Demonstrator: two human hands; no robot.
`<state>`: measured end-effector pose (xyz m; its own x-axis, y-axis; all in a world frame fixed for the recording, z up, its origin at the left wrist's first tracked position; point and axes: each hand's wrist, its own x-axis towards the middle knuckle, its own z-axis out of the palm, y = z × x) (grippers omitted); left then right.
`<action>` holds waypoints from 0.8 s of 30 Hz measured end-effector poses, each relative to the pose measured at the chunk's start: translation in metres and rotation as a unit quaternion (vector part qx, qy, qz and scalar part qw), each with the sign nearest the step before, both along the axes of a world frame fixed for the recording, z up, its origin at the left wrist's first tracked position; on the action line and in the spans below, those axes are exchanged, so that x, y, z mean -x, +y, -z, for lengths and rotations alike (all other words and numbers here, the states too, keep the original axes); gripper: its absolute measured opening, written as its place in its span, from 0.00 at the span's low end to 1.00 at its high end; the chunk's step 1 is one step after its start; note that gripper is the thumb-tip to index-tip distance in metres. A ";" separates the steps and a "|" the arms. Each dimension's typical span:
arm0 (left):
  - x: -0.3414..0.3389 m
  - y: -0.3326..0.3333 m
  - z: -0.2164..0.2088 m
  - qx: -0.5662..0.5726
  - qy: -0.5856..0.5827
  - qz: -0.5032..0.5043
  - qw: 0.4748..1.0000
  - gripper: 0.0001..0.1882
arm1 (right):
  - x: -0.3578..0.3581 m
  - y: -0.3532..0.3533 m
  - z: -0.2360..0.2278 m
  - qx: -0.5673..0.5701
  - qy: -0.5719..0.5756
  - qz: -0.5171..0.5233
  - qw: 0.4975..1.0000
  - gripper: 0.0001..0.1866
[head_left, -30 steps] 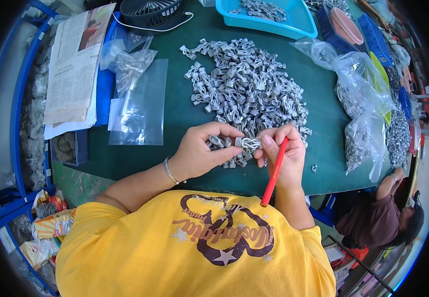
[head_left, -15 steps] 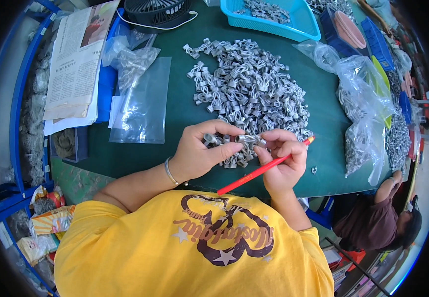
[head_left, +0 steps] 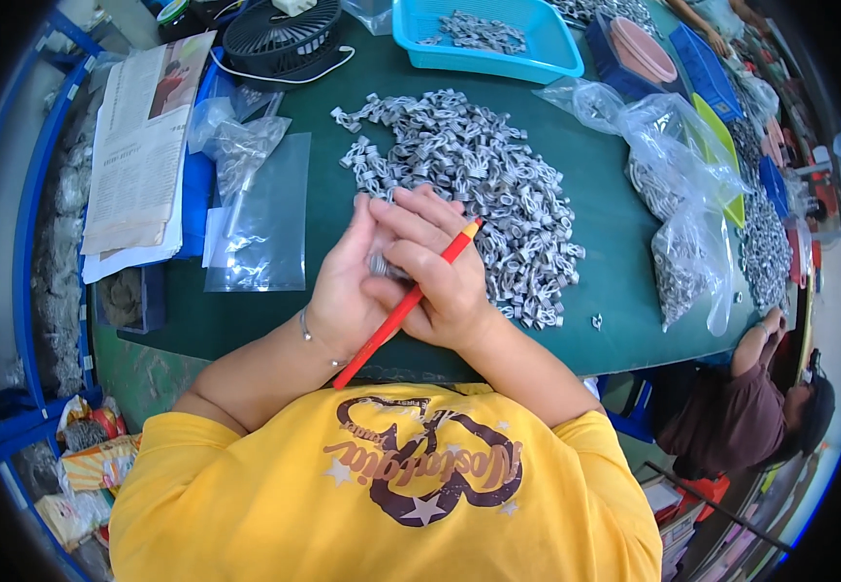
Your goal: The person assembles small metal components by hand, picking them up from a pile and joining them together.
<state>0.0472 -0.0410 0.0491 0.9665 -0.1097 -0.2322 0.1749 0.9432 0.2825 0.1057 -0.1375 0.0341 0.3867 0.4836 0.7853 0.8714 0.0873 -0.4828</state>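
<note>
My two hands are brought together over the near edge of the pile. My left hand (head_left: 340, 291) is cupped, its palm turned toward the right hand, and closed around small grey looped metal parts (head_left: 382, 264), mostly hidden between the palms. Laid over it, my right hand (head_left: 443, 276) has its fingers bent and keeps a red pencil (head_left: 393, 325) slanting across them, the yellowish end up and to the right. Just beyond the hands, a large heap of the same grey looped metal parts (head_left: 498, 184) spreads over the green table (head_left: 624, 320).
A turquoise basket (head_left: 488, 66) with more parts stands at the back. Clear bags of parts (head_left: 682, 194) lie on the right. Newspapers (head_left: 144, 145), a flat clear bag (head_left: 280, 213) and a black fan (head_left: 283, 39) are on the left. A co-worker (head_left: 741, 417) sits at far right.
My hands have moved from fingertip handling of metal parts to being pressed together, the right over the left. The pencil now tilts more steeply. The whole view has shifted slightly.
</note>
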 end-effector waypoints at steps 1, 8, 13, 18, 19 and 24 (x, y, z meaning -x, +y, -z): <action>0.003 -0.002 -0.005 -0.048 0.007 -0.030 0.998 0.34 | -0.003 0.000 0.000 -0.010 -0.023 0.006 1.000 0.15; 0.010 -0.013 -0.015 -0.162 -0.123 0.070 0.977 0.40 | -0.018 -0.006 0.007 -0.155 0.323 0.088 0.930 0.06; 0.008 -0.018 -0.019 -0.079 -0.133 0.184 0.971 0.43 | -0.023 -0.083 -0.012 -0.364 0.712 -0.070 0.597 0.06; -0.008 -0.040 -0.011 -0.095 -0.122 0.222 0.963 0.35 | 0.013 -0.198 -0.016 -0.474 0.663 -0.044 0.578 0.05; -0.010 -0.037 -0.010 -0.121 -0.125 0.216 0.961 0.35 | 0.025 -0.219 -0.017 -0.473 0.608 0.055 0.635 0.05; -0.014 -0.022 0.009 -0.132 -0.102 0.149 0.975 0.21 | 0.093 -0.315 0.050 -0.301 0.461 0.402 0.732 0.05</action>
<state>0.0612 -0.0633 0.0398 0.9298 -0.3552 -0.0962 0.3446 0.7485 0.5666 0.0122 -0.4522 -0.0163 0.8562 -0.5166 -0.0100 0.0872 0.1636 -0.9827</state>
